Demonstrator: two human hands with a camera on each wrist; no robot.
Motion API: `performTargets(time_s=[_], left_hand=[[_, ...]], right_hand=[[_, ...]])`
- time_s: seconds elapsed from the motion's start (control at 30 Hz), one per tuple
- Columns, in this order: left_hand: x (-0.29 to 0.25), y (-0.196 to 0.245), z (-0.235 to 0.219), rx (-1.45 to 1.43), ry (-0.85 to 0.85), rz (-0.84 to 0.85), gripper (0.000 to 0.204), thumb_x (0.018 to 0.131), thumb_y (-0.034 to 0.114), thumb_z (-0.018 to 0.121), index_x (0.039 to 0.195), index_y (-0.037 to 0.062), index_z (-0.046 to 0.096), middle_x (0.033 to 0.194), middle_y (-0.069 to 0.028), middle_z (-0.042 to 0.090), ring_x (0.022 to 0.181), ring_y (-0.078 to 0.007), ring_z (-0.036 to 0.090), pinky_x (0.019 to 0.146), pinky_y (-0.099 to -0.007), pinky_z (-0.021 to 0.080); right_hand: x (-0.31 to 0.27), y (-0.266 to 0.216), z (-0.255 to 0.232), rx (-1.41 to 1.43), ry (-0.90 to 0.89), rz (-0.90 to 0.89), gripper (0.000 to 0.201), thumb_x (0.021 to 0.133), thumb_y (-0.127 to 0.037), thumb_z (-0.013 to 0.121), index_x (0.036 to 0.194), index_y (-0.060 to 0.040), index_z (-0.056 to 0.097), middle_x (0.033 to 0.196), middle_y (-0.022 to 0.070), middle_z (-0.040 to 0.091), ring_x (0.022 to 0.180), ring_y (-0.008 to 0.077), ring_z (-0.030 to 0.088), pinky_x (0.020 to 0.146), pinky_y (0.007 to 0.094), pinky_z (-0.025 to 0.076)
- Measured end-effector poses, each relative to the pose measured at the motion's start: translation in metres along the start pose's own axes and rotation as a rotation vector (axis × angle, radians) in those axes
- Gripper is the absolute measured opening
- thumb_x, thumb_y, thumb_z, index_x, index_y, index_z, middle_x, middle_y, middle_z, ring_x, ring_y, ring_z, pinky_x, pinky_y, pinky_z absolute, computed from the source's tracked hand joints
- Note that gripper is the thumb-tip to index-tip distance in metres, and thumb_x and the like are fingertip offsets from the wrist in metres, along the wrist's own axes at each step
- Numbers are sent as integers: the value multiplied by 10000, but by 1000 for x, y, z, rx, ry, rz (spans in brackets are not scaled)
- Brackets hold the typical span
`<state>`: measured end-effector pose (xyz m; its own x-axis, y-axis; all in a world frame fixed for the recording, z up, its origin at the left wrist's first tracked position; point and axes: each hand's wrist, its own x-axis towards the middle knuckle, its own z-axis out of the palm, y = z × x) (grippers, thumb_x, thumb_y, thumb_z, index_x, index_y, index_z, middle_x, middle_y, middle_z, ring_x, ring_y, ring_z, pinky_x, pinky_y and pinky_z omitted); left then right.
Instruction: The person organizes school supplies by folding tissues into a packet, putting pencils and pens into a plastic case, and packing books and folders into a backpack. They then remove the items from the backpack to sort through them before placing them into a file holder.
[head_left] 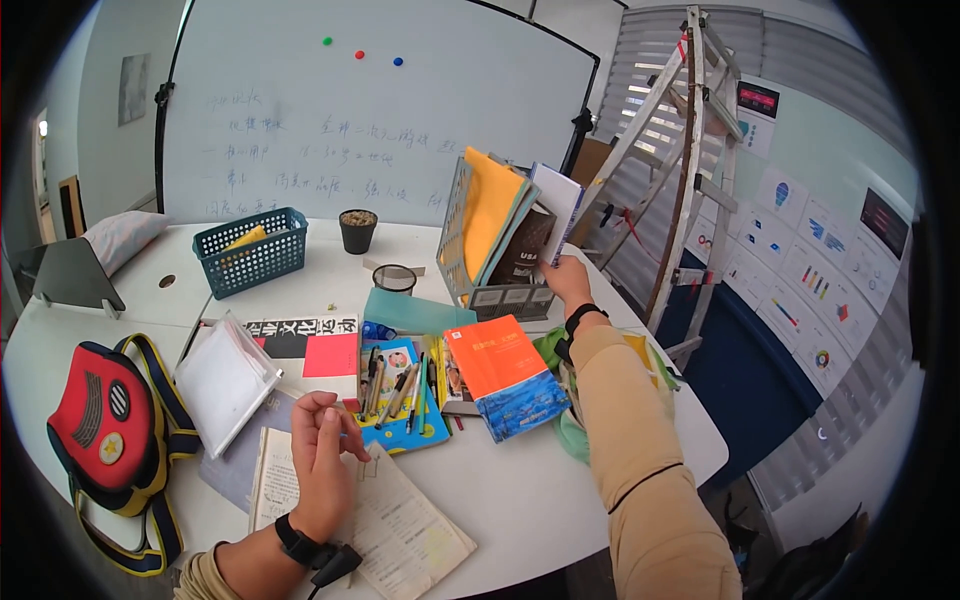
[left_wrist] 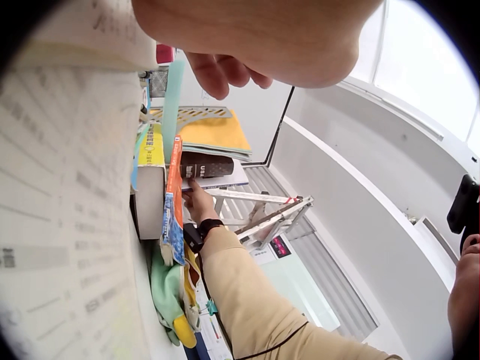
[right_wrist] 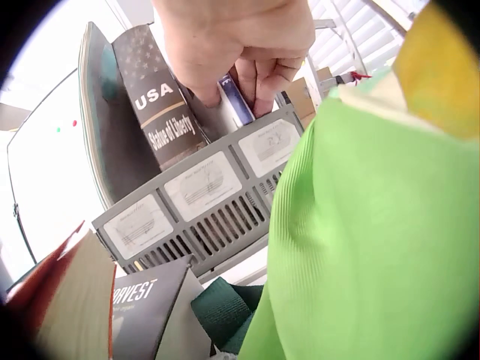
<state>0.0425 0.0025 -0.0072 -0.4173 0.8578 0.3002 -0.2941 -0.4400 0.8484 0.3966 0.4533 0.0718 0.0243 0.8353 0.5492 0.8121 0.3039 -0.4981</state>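
At the right side of the grey file rack (head_left: 487, 299), my right hand (head_left: 568, 282) pinches a white book with a blue spine (right_wrist: 238, 101) between thumb and fingers. The book stands upright in the rack's right compartment. Beside it is a dark "USA Statue of Liberty" book (right_wrist: 156, 101), and further left an orange-yellow folder (head_left: 488, 220). My left hand (head_left: 325, 465) hovers over an open, worn book (head_left: 410, 525) at the near edge, its fingers loosely bent and holding nothing.
An orange-and-blue book (head_left: 507, 375) lies before the rack, with pens (head_left: 400, 390) to its left. A green cloth bag (right_wrist: 375, 225) sits by my right forearm. A red bag (head_left: 105, 430), blue basket (head_left: 250, 265) and plant pot (head_left: 357, 235) stand further left. A ladder (head_left: 690, 180) rises behind.
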Motion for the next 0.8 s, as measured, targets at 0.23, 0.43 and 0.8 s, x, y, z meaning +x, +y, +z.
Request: performTargets(time_s=[0.23,0.43,0.8], left_hand=[[1,-1,0,1,-18,26,219,1230,210,522,1419,99,513,1024,-45,654,761,-96,605,655,-271,552],[3,-3,-2,6,-18,21,223,1224,234,533,1415,121,519,972,-25,634,761,-102,609,652,-283,554],[1,4,-1,-29,-23,1,220,1239,221,519,1417,91,514,1011,-41,653,767,-90,601,661,-263,542]], right_hand=[[-10,-10,1,-131,-87,-24,507,920,-477,829,923,29,863,885,294,801,880,476,805,843,538,625],[-29,-37,4,-147,64,169,393,967,-448,822,1003,-64,893,935,224,837,971,467,814,861,585,619],[-22,-35,18,-158,-198,176,575,936,-429,845,1178,93,824,1200,331,814,1207,499,776,1049,535,616]])
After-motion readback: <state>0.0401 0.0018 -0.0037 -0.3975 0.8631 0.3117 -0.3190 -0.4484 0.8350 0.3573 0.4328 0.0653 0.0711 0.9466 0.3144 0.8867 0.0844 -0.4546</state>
